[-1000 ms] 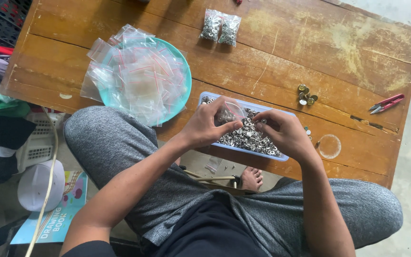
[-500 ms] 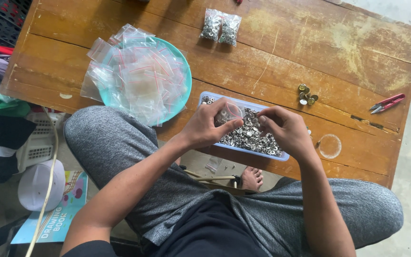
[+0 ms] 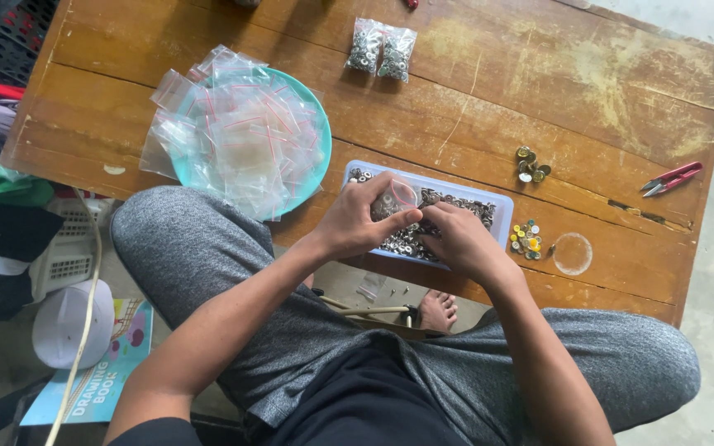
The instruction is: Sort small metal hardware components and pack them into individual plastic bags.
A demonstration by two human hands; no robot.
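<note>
My left hand [image 3: 359,221] pinches a small clear zip bag [image 3: 396,198] partly filled with small metal pieces, held over a pale blue tray [image 3: 502,216] full of the same silver pieces. My right hand [image 3: 462,239] rests just to the right of the bag, its fingertips at the bag's lower edge and down among the pieces in the tray. Both hands meet at the near edge of a worn wooden table [image 3: 489,91].
A teal plate [image 3: 319,140] heaped with empty clear zip bags sits at the left. Two filled bags [image 3: 382,49] lie at the far edge. Brass-coloured pieces [image 3: 530,163], coloured pieces [image 3: 525,239], a clear lid [image 3: 573,253] and red snips [image 3: 671,177] lie at the right.
My right hand has slid left toward the bag and dropped lower into the tray. The left hand keeps its hold on the bag.
</note>
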